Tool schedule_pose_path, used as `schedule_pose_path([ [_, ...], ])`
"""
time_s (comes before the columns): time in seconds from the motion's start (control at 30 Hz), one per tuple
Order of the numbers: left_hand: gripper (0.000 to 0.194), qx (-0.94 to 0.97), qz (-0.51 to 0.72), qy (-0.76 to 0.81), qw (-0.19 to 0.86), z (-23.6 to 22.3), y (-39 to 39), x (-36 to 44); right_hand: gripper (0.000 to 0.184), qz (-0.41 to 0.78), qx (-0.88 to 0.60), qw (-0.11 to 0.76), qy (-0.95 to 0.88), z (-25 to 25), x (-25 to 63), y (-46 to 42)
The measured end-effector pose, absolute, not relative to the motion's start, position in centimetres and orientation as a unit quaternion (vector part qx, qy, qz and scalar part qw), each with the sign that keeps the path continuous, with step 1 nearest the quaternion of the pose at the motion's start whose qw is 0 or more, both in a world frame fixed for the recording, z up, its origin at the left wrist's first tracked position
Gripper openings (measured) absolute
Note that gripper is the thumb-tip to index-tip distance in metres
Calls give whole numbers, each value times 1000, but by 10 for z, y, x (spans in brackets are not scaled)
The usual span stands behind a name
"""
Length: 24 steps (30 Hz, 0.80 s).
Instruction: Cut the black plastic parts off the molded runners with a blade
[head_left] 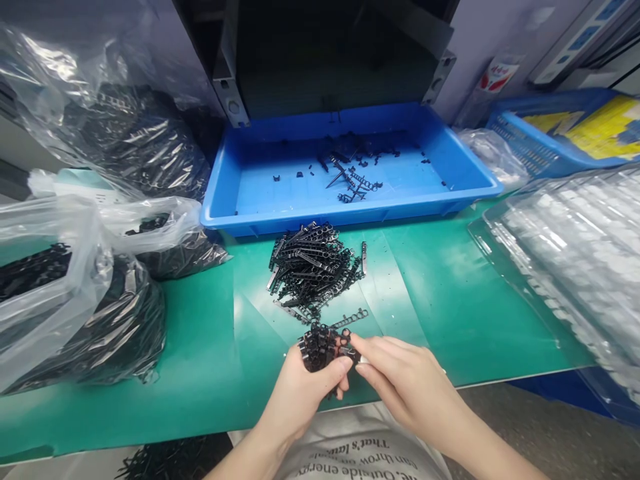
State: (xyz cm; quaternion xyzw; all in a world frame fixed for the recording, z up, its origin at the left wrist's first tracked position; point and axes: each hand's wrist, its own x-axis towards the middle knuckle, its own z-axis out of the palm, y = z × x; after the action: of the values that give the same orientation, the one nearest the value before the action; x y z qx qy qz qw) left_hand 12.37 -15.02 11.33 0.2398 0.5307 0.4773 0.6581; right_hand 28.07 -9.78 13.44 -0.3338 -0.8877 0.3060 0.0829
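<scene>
My left hand [317,380] is closed around a bunch of small black plastic strips [317,343] with ring-shaped holes. My right hand [395,370] meets it from the right, thumb and forefinger pinched at the end of a black plastic strip [346,337] at the bunch's edge. How much of that strip lies between the fingertips is partly hidden. Just beyond the hands, a pile of similar black strips [315,263] lies on the green mat. One loose strip [353,318] rests between the pile and my hands.
A blue tray [350,212] behind the pile holds scattered black scraps. Plastic bags of black parts [125,320] stand at the left. Stacked clear trays [575,267] are on the right, with a blue basket [530,143] behind them. The green mat [200,373] covers the table.
</scene>
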Motion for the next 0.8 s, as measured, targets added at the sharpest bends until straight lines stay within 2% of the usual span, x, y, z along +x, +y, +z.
schedule_pose_path([
  [0.47,27,251,486,565,617,110,-151,129,34,277,-344,154,-884,124,275,-107],
  [0.63,17,185,504,569,623,114,-150,132,35,213,-398,184,-873,117,276,-98],
  [0.7,17,163,506,575,622,117,-149,132,36,195,-426,157,-869,116,277,-86],
  [0.8,23,140,502,584,622,122,-148,128,33,188,-420,69,-885,113,279,-65],
])
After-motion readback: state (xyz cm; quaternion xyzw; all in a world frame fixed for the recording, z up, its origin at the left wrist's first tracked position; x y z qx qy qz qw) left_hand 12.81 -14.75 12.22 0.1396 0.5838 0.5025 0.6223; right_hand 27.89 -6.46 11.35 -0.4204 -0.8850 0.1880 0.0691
